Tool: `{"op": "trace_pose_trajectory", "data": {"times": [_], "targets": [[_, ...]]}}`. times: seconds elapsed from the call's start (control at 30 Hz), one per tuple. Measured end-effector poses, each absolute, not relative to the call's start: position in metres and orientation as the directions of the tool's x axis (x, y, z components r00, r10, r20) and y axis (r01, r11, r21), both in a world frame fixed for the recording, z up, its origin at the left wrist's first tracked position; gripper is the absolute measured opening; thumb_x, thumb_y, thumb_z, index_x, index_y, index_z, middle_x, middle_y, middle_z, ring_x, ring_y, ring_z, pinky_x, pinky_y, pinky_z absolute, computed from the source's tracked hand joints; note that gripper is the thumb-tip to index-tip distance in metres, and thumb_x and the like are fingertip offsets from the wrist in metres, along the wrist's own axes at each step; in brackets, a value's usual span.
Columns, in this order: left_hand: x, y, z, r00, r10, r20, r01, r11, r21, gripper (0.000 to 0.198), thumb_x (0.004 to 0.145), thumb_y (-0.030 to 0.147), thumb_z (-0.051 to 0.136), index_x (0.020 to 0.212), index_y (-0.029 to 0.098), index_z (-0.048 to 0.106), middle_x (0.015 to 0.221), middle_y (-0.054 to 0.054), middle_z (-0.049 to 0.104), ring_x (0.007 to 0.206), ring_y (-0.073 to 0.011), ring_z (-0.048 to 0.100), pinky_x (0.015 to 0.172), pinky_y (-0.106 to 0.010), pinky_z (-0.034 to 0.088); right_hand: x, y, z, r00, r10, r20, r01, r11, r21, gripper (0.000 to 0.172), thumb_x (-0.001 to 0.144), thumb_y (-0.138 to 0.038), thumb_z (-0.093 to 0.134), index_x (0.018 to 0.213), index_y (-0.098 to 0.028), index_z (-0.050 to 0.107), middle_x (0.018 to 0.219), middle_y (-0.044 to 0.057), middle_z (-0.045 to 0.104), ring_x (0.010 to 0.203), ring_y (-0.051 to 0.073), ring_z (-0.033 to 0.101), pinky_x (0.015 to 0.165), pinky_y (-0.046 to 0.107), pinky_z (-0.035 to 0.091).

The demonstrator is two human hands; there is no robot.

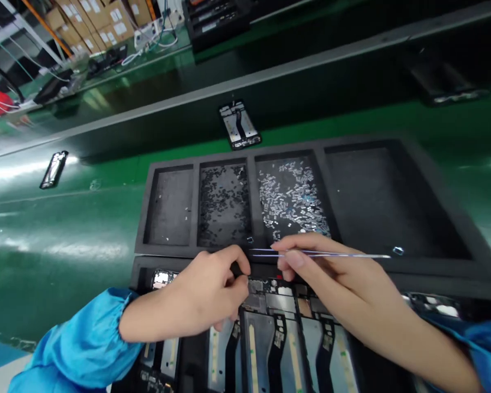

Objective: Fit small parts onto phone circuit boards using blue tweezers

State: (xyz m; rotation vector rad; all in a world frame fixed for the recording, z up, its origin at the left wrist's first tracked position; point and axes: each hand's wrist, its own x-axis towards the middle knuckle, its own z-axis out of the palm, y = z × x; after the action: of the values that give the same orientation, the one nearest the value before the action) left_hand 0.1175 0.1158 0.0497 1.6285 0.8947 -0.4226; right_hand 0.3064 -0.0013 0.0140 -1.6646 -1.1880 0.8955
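Right hand [331,275] here, thumb and fingers clamped on the tweezers [347,255], whose tips point left, slightly apart, near the curled left hand [213,284]. That one's at the top edge of the uncovered phones [265,338] lying in a row; whether it's pinching anything, I can't tell. Beyond, the foam tray [368,202] holds dark bits [225,202] beside silvery bits [286,194].

No lettering is legible (labels [120,28] on the cardboard boxes [94,24] are too small).

Tweezers [343,255] in right fingers [297,259], near phone assemblies [280,303]
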Motion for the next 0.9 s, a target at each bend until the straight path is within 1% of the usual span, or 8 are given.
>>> {"op": "trace_pose_trajectory", "data": {"times": [0.13,0.3,0.53,0.6,0.67,0.77,0.83,0.9], "targets": [[0.122,0.116,0.049,0.607,0.278,-0.744,0.752,0.100,0.651,0.012,0.094,0.029,0.051,0.103,0.021,0.050,0.055,0.009,0.060,0.034,-0.0092,0.049,0.034,-0.017,0.034,0.308,-0.001,0.011,0.227,0.969,-0.099,0.295,-0.165,-0.941,0.034,0.102,-0.050,0.051,0.093,-0.025,0.073,0.080,0.002,0.072,0.044,0.010,0.058,0.041,0.023,0.049],[0.126,0.113,0.051,0.594,0.366,-0.717,0.768,0.008,0.640,0.006,0.092,0.026,0.049,0.097,0.022,0.052,0.050,0.010,0.054,0.036,-0.0092,0.045,0.036,-0.017,0.031,0.305,0.003,0.013,0.292,0.956,-0.038,0.301,-0.130,-0.945,0.054,0.102,-0.052,0.048,0.060,-0.023,0.063,0.089,0.007,0.073,0.068,0.016,0.070,0.051,0.023,0.054],[0.125,0.105,0.049,0.657,0.469,-0.590,0.723,-0.170,0.670,0.007,0.089,0.018,0.050,0.091,0.021,0.055,0.050,0.011,0.049,0.040,-0.0075,0.043,0.040,-0.019,0.028,0.312,0.005,0.024,0.398,0.917,-0.030,0.246,-0.138,-0.959,0.043,0.098,-0.058,0.054,0.076,-0.025,0.070,0.071,0.005,0.069,0.057,0.019,0.068,0.046,0.028,0.055],[0.115,0.100,0.048,0.696,0.506,-0.510,0.686,-0.257,0.681,0.008,0.092,0.018,0.049,0.096,0.020,0.055,0.049,0.012,0.048,0.038,-0.0077,0.043,0.039,-0.020,0.029,0.318,0.006,0.030,0.426,0.904,0.026,0.297,-0.112,-0.948,0.043,0.097,-0.057,0.056,0.069,-0.026,0.067,0.072,0.006,0.071,0.051,0.018,0.065,0.043,0.028,0.052],[0.101,0.094,0.047,0.806,0.530,-0.265,0.554,-0.514,0.655,0.012,0.097,0.018,0.046,0.103,0.018,0.057,0.053,0.010,0.053,0.040,-0.0086,0.045,0.040,-0.021,0.033,0.323,0.012,0.034,0.423,0.903,0.078,0.365,-0.091,-0.926,0.043,0.098,-0.054,0.056,0.066,-0.026,0.066,0.076,0.006,0.073,0.051,0.017,0.064,0.042,0.028,0.050],[0.081,0.086,0.045,0.971,0.178,0.160,0.138,-0.963,0.233,0.020,0.097,0.015,0.052,0.111,0.006,0.063,0.079,-0.004,0.070,0.051,-0.0113,0.055,0.043,-0.027,0.041,0.324,0.030,0.032,0.293,0.950,0.104,0.459,-0.044,-0.887,0.032,0.100,-0.047,0.055,0.080,-0.026,0.070,0.084,0.005,0.074,0.054,0.016,0.065,0.046,0.029,0.050],[0.074,0.083,0.043,0.982,-0.050,0.185,-0.044,-0.998,-0.037,0.033,0.094,0.017,0.061,0.119,-0.003,0.064,0.086,-0.008,0.071,0.054,-0.0127,0.056,0.042,-0.029,0.042,0.322,0.043,0.025,0.179,0.978,0.105,0.504,0.001,-0.864,0.027,0.101,-0.043,0.054,0.090,-0.025,0.071,0.088,0.004,0.074,0.057,0.016,0.064,0.051,0.029,0.050],[0.072,0.082,0.039,0.980,-0.065,0.191,-0.044,-0.993,-0.109,0.044,0.093,0.023,0.066,0.125,-0.007,0.063,0.078,-0.006,0.068,0.053,-0.0134,0.054,0.040,-0.029,0.041,0.321,0.052,0.016,0.106,0.989,0.107,0.539,0.033,-0.842,0.025,0.102,-0.041,0.053,0.094,-0.024,0.069,0.088,0.003,0.072,0.062,0.016,0.065,0.057,0.029,0.051]]}}
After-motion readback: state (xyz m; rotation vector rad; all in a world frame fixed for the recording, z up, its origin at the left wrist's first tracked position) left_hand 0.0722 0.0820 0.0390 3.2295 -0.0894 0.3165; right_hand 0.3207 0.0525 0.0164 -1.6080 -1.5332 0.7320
